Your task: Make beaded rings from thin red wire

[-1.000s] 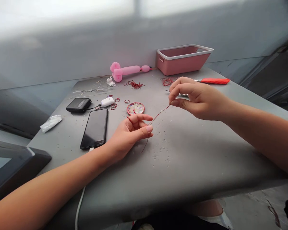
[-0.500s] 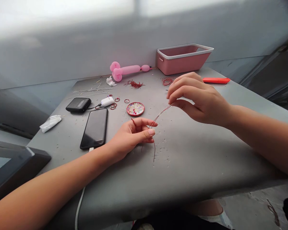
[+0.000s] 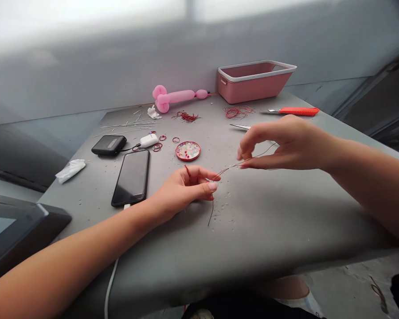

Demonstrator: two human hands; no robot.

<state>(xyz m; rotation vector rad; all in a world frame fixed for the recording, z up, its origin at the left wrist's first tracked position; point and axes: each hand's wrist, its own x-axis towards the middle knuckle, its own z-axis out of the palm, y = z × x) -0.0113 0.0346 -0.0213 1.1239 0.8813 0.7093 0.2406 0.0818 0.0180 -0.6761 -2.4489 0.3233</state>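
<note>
My left hand pinches a thin dark-red cord between thumb and index finger, and a loose end hangs below it. Small pale beads sit on the cord between my hands. To the right, the fingertips of my right hand close on the cord just past the beads, with free ends trailing under the palm. A reddish cord loop shows at my left fingers. Behind my left hand lies a round red-rimmed dish of pale and red beads.
A phone, black case and white device lie left. Farther back are a pink balloon, red cords, a pink basket, a red-handled cutter and a pointed metal tool.
My right hand has moved lower and slightly right, its fingers now along the cord. The beaded cord lies flatter, and the pointed tool and cutter blade have come into view.
</note>
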